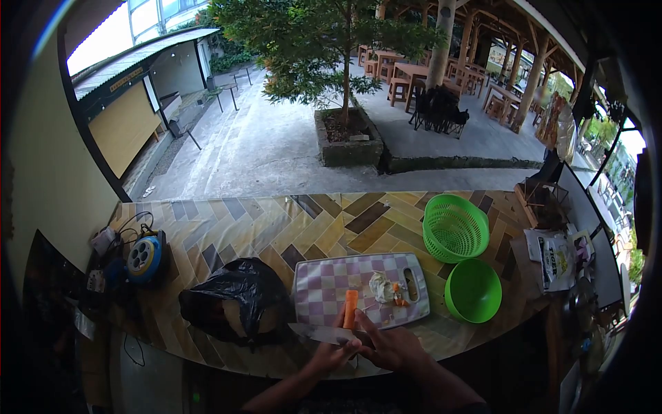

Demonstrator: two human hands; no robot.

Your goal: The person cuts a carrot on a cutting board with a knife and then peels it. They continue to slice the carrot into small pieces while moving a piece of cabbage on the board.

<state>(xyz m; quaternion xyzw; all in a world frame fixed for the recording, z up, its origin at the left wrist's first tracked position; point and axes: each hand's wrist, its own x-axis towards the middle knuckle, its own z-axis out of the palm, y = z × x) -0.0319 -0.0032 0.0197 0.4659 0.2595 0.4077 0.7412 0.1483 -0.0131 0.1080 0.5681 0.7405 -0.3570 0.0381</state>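
An orange carrot (351,303) stands nearly upright above the near edge of a pink-and-white checked cutting board (324,272). My left hand (332,355) is closed around its lower part, fingers partly hidden behind the blade. The knife (321,333) lies crosswise in front of the carrot, its tip pointing left. My right hand (386,346) is closed at the knife's handle end, with a digit beside the carrot; the handle itself is mostly hidden. On the board's right side sit a crumpled whitish thing (380,287) and orange scraps (400,298).
Left of the board rests a black plastic bag (241,297). A green basket (455,229) and a green bowl (473,291) stand on the right. A cable reel (145,259) is at the far left, printed packets (555,259) at the far right.
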